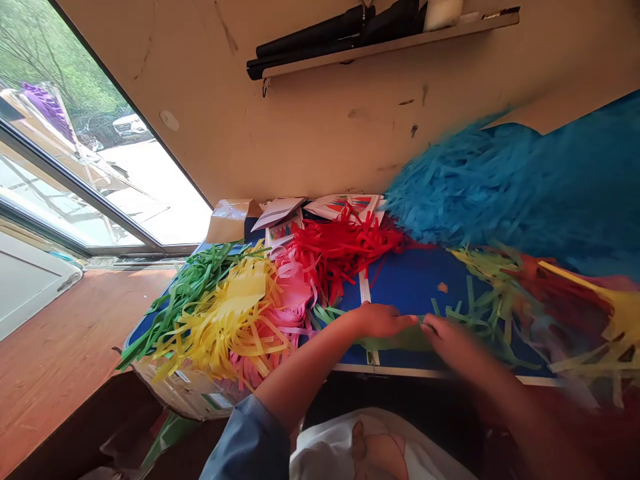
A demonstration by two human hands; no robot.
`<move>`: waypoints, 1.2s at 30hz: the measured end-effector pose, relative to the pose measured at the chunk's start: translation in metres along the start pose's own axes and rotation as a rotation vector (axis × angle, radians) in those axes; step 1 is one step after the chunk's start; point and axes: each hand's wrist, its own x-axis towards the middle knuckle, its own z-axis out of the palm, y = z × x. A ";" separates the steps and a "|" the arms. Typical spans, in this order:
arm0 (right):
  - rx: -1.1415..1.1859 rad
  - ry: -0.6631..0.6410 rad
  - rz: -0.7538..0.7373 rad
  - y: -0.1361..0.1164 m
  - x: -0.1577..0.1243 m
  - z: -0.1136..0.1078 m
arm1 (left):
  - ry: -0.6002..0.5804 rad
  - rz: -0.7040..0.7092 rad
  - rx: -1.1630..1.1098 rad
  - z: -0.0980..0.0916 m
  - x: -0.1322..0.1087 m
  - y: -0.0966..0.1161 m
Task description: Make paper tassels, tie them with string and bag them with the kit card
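Observation:
Across the front of the blue tabletop [405,280] lies a piece of green fringed tissue paper [400,340], its cut strips spreading to both sides and its plain middle under my hands. My left hand [383,321] is closed, thumb and fingers pinching the green paper near its middle. Close beside it, my right hand [440,331] also pinches the paper; its forearm is smeared by motion. Beyond my left wrist sit heaps of pink fringe [293,287], yellow fringe [235,293] and red fringe [345,243]. The paper hides under the fingertips.
Dark green fringe [187,293] hangs over the table's left end, above a cardboard box [185,393]. A big blue fringe pile [480,187] leans at the right, with mixed-colour tassels [550,307] before it. Printed packets [285,213] lie by the wall, below a shelf [390,47].

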 end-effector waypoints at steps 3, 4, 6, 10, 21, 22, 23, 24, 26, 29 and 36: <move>-0.040 -0.012 0.025 -0.002 0.000 -0.001 | 0.027 0.001 0.074 0.006 -0.008 -0.003; -0.053 -0.016 0.031 -0.004 0.000 -0.001 | 0.052 -0.006 0.107 0.010 -0.010 -0.005; -0.080 -0.024 0.047 -0.008 0.000 -0.003 | 0.118 -0.026 0.180 0.019 -0.015 -0.007; -0.136 -0.035 0.083 -0.018 0.001 -0.007 | 0.262 -0.110 0.309 0.043 -0.019 -0.006; -0.241 -0.122 0.161 -0.030 0.007 -0.016 | 0.454 -0.224 0.373 0.065 -0.016 -0.006; -0.245 -0.132 0.166 -0.030 0.007 -0.017 | 0.449 -0.224 0.368 0.064 -0.016 -0.008; -0.248 -0.140 0.171 -0.031 0.008 -0.017 | 0.441 -0.223 0.362 0.062 -0.015 -0.009; -0.251 -0.146 0.176 -0.031 0.008 -0.018 | 0.429 -0.223 0.356 0.061 -0.015 -0.010; -0.258 -0.155 0.183 -0.033 0.008 -0.018 | 0.398 -0.227 0.344 0.058 -0.012 -0.012; -0.265 -0.171 0.177 -0.035 0.008 -0.019 | 0.359 -0.238 0.334 0.056 -0.009 -0.013; -0.295 -0.189 0.198 -0.039 0.010 -0.019 | 0.349 -0.244 0.331 0.056 -0.010 -0.009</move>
